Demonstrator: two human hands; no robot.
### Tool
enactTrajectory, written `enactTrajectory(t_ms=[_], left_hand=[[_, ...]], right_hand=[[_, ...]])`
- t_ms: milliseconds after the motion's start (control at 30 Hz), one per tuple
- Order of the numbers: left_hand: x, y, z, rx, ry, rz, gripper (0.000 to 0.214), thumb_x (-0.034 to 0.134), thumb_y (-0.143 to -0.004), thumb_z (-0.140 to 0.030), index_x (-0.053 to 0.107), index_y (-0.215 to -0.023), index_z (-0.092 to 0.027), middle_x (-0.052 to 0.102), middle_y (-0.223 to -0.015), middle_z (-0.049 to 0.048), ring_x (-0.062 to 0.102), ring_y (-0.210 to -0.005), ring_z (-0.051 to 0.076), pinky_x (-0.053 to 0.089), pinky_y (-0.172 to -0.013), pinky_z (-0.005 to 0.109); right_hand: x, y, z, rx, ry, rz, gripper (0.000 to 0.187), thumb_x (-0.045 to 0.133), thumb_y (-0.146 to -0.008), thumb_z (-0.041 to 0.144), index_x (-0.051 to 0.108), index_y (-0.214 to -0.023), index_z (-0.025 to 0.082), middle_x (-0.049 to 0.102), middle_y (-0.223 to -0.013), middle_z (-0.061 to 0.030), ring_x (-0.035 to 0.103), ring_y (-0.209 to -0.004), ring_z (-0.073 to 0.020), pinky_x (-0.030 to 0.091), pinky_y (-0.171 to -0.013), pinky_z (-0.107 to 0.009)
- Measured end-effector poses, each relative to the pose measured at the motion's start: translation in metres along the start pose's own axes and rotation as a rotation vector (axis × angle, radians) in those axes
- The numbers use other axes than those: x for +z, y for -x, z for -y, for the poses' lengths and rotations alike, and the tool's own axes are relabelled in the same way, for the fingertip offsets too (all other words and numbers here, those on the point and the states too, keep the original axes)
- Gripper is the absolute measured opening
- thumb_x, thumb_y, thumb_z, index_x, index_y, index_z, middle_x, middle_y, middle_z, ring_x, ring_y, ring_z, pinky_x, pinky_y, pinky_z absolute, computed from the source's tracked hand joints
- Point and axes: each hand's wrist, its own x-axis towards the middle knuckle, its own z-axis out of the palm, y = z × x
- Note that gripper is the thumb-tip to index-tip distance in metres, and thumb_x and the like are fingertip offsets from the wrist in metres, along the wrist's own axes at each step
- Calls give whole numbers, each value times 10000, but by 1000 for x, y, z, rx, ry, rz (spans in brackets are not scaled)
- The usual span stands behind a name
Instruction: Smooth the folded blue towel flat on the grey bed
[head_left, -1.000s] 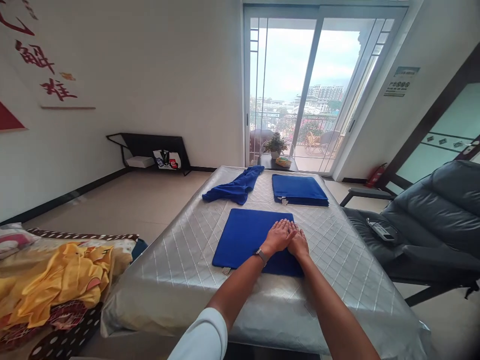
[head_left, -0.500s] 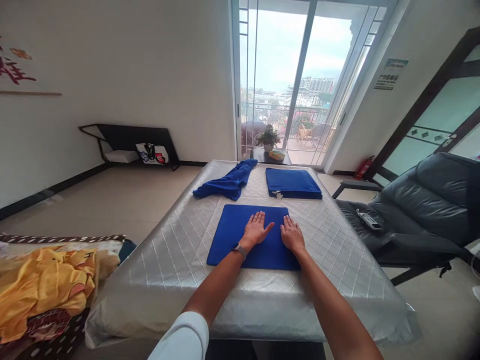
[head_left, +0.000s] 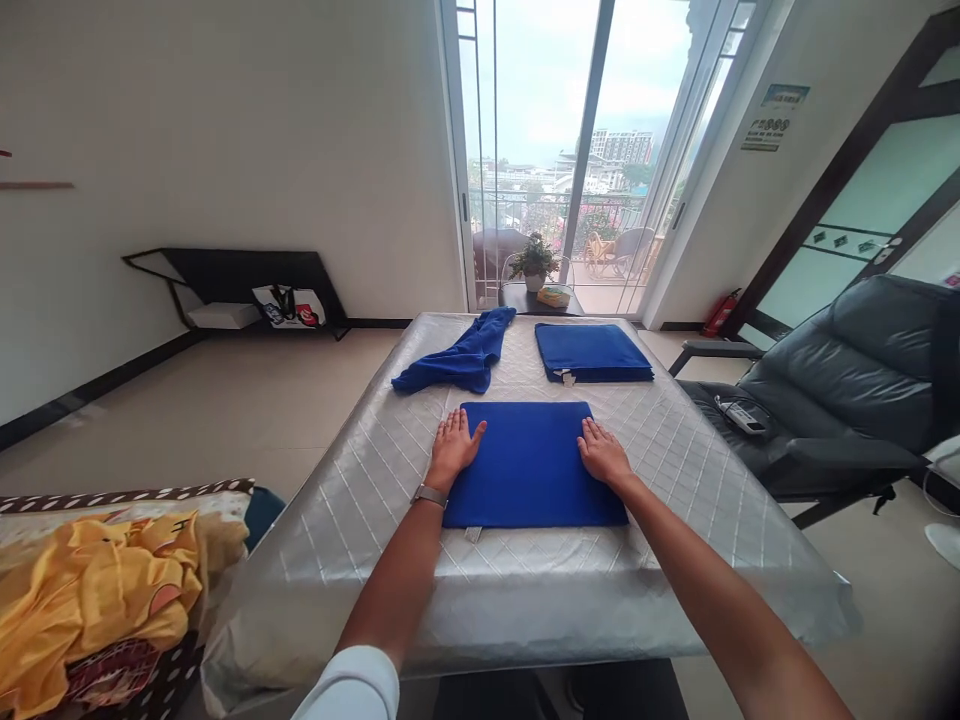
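Note:
A folded blue towel point(head_left: 534, 463) lies flat near the front of a table covered in silver quilted cloth point(head_left: 675, 480). My left hand point(head_left: 452, 447) rests flat on the towel's left edge, fingers spread. Flat on the right edge lies my right hand point(head_left: 602, 452), fingers out. Neither hand holds anything. Farther back, a neatly folded stack of blue towels point(head_left: 592, 352) sits at the right, and a crumpled blue towel point(head_left: 461, 355) lies at the left.
A black recliner chair point(head_left: 840, 400) with a remote on its seat stands close to the table's right side. A yellow patterned blanket point(head_left: 97, 590) lies on a bed at the lower left. Behind the table are a small stand with a potted plant point(head_left: 534, 262) and glass balcony doors.
My hands were together at the towel's right part, then slid apart across it. They now lie at its left and right edges. The camera view shifted slightly.

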Motion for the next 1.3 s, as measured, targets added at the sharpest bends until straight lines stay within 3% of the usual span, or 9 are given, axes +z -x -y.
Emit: enactTrajectory(t_ms=[100, 200, 367, 500, 700, 933, 1067, 1200, 1300], left_hand=[[-1, -1, 1, 16, -6, -3, 829, 78, -1001, -622, 322, -1525, -27, 319, -1583, 200, 296, -1474, 278, 200, -1212, 437], [-5, -1, 3, 16, 0, -11, 831, 75, -1002, -624, 338, -1519, -28, 355, -1568, 195, 329, -1458, 280, 225, -1204, 451], [-14, 0, 3, 26, -8, -36, 817, 105, -1009, -621, 390, -1492, -27, 442, -1515, 201, 409, -1412, 286, 273, -1186, 435], [-24, 1, 2, 50, -12, -95, 767, 155, -1020, -604, 426, -1472, -46, 492, -1482, 190, 438, -1390, 288, 297, -1175, 433], [-28, 1, -5, 141, 28, -141, 640, 266, -1034, -541, 492, -1432, -93, 549, -1435, 161, 490, -1343, 280, 349, -1153, 423], [-35, 6, -16, 242, 76, -96, 622, 290, -1035, -527, 450, -1453, -95, 459, -1515, 161, 378, -1434, 265, 296, -1192, 443], [-47, 20, -57, 343, 139, -51, 623, 275, -1040, -535, 382, -1499, -128, 436, -1540, 124, 363, -1444, 208, 324, -1182, 376], [-43, 22, -130, 621, 80, 0, 648, 304, -1026, -574, 389, -1501, -142, 430, -1542, 128, 354, -1450, 216, 291, -1199, 374], [-28, 2, -185, 644, 66, -24, 626, 267, -1039, -553, 428, -1475, -133, 455, -1522, 145, 372, -1440, 234, 294, -1194, 403]], right_hand=[[-14, -11, 1, 6, 26, 13, 608, 204, -1020, 404, 330, -1552, 138, 311, -1615, -85, 321, -1455, -237, 206, -1189, -396], [-20, -31, 2, 14, 35, 2, 613, 186, -1026, 411, 293, -1565, 140, 271, -1631, -77, 269, -1479, -232, 193, -1195, -399], [-3, -52, 1, 10, 18, 2, 624, 172, -1029, 411, 222, -1583, 129, 196, -1652, -64, 156, -1516, -194, 119, -1219, -394], [11, -54, -4, -9, -3, -45, 633, 157, -1028, 437, 217, -1585, 142, 202, -1652, -40, 144, -1517, -167, 89, -1228, -377], [11, -54, -5, -13, -27, -45, 633, 164, -1025, 419, 225, -1582, 124, 202, -1648, -41, 155, -1516, -188, 101, -1230, -408], [8, -51, 0, -9, -66, -56, 633, 176, -1022, 404, 232, -1579, 110, 206, -1645, -44, 162, -1515, -191, 90, -1230, -400], [7, -49, 1, -20, -98, -79, 629, 200, -1019, 392, 250, -1573, 98, 232, -1638, -62, 164, -1514, -199, 84, -1230, -405], [5, -47, 2, -28, -130, -95, 618, 217, -1020, 375, 260, -1569, 92, 243, -1636, -81, 179, -1511, -218, 108, -1226, -422], [4, -46, 0, -40, -116, -80, 601, 226, -1019, 342, 258, -1571, 108, 228, -1641, -74, 174, -1513, -220, 129, -1224, -425]])
